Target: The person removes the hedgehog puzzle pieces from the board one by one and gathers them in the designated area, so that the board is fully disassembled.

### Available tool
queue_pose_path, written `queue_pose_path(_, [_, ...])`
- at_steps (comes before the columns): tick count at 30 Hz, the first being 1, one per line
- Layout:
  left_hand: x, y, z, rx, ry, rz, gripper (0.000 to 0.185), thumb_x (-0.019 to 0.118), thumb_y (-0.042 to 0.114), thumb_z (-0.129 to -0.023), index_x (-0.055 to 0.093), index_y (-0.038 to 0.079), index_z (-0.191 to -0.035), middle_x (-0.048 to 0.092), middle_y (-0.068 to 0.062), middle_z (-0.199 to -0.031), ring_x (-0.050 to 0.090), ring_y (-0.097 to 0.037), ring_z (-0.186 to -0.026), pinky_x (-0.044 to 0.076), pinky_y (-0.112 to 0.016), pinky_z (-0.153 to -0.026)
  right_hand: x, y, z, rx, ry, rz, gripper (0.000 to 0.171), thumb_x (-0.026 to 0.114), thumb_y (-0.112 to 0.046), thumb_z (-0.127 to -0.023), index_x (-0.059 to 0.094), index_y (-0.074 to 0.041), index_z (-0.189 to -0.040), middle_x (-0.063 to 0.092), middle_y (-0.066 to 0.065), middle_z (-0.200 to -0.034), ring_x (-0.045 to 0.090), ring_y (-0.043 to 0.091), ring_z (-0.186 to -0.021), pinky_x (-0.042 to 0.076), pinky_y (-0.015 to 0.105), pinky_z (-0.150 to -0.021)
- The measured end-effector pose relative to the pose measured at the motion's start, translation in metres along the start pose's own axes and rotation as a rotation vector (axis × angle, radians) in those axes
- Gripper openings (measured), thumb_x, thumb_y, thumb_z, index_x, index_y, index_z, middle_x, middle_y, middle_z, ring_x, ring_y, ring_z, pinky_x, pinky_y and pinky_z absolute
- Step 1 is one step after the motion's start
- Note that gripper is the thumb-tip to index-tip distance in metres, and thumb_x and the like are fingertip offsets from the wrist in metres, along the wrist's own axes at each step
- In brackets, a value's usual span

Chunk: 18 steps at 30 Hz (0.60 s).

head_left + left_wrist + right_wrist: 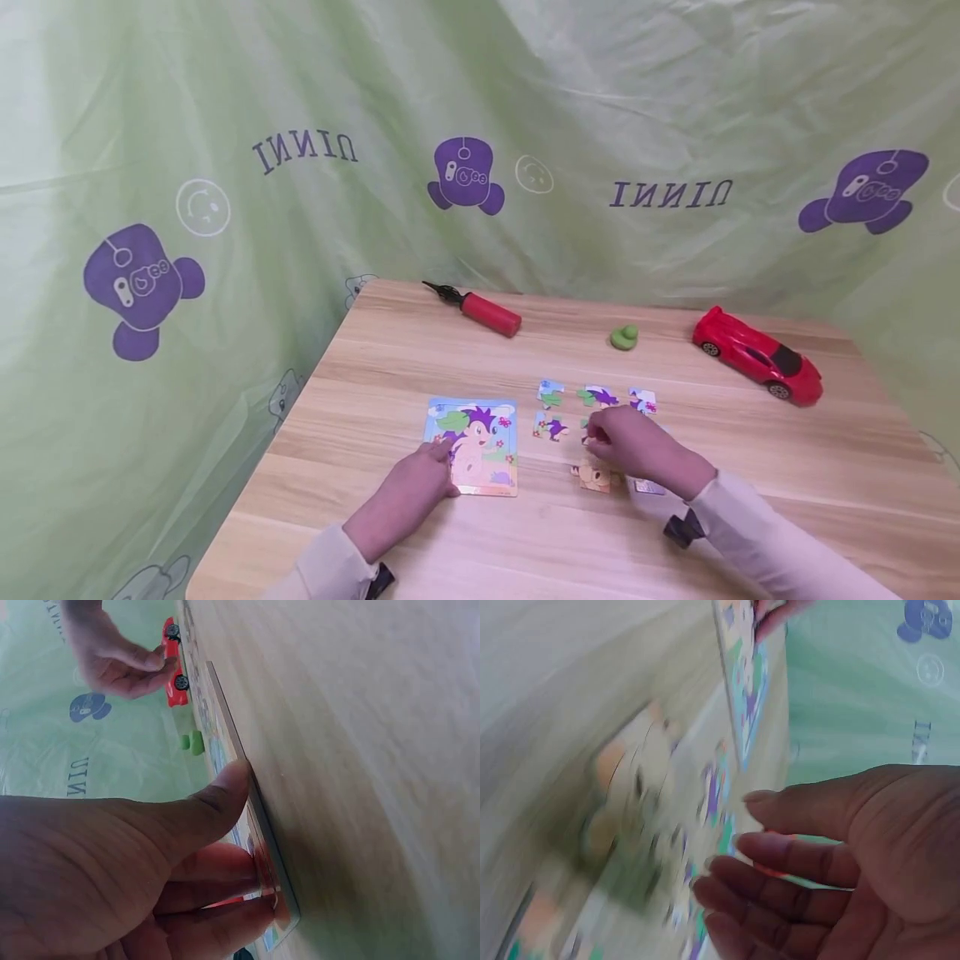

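A square puzzle board [487, 425] printed with a purple-haired hedgehog lies flat on the table. My left hand [416, 487] rests at its lower left; in the left wrist view the thumb [225, 791] touches the near edge and other fingers lie on the printed face. To the right, several loose puzzle pieces [551, 393] are spread in rough rows. Over them hovers my right hand [637, 442], covering some. The right wrist view shows its fingers [772, 889] loosely bent, thumb apart, nothing between them. Below it is a tan puzzle piece [634, 769], blurred.
At the back of the wooden table [360, 375] lie a red pump [489, 314] with a black nozzle and a small green rounded object [624, 337]. A red toy car [757, 354] stands at the back right. A green printed curtain [585, 100] hangs behind.
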State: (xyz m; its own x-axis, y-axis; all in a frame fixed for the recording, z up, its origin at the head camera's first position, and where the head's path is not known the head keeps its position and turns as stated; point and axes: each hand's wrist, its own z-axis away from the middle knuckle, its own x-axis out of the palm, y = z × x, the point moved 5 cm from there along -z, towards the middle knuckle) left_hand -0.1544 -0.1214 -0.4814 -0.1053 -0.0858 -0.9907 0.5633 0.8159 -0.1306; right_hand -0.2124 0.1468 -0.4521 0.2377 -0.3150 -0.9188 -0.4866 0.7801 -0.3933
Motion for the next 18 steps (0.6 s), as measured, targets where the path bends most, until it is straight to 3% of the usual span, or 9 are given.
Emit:
queue_pose_path(6, [-0.001, -0.008, 0.000, -0.049, 0.025, 0.102, 0.054, 0.069, 0.047, -0.074, 0.069, 0.002, -0.103, 0.057, -0.011, -0.124, 0.057, -0.025, -0.103, 0.053, -0.030, -0.078, 0.024, -0.049, -0.034, -0.144, -0.069, -0.034, 0.013, 0.062, -0.017, -0.084, 0.059, -0.021, -0.072, 0.049, -0.012, -0.062, 0.045, 0.004, -0.056, 0.042, 0.019, -0.053])
queue_pose_path(9, [-0.002, -0.013, 0.002, -0.070, 0.061, 0.168, 0.052, 0.072, 0.045, -0.072, 0.069, 0.002, -0.101, 0.057, -0.009, -0.124, 0.053, -0.022, -0.107, 0.052, -0.030, -0.080, 0.046, -0.083, -0.057, -0.265, -0.111, -0.016, 0.004, 0.061, -0.017, -0.085, 0.065, -0.016, -0.084, 0.055, -0.008, -0.072, 0.049, 0.006, -0.064, 0.045, 0.021, -0.061])
queue_pose_path(13, [0.000, -0.016, 0.005, -0.081, 0.106, 0.233, 0.054, 0.072, 0.045, -0.071, 0.066, 0.002, -0.102, 0.053, -0.010, -0.119, 0.046, -0.022, -0.110, 0.049, -0.031, -0.086, 0.070, -0.124, -0.081, -0.405, -0.084, 0.099, 0.022, 0.063, -0.022, -0.084, 0.065, -0.009, -0.102, 0.056, -0.005, -0.087, 0.049, 0.007, -0.076, 0.045, 0.020, -0.068])
queue_pose_path(18, [0.004, -0.016, 0.005, -0.100, 0.135, 0.315, 0.059, 0.071, 0.046, -0.072, 0.059, 0.000, -0.107, 0.049, -0.011, -0.117, 0.043, -0.024, -0.110, 0.046, -0.031, -0.090, 0.082, -0.143, -0.095, -0.374, -0.024, 0.191, 0.025, 0.067, -0.030, -0.081, 0.062, -0.010, -0.096, 0.046, -0.005, -0.078, 0.042, 0.009, -0.070, 0.038, 0.019, -0.060])
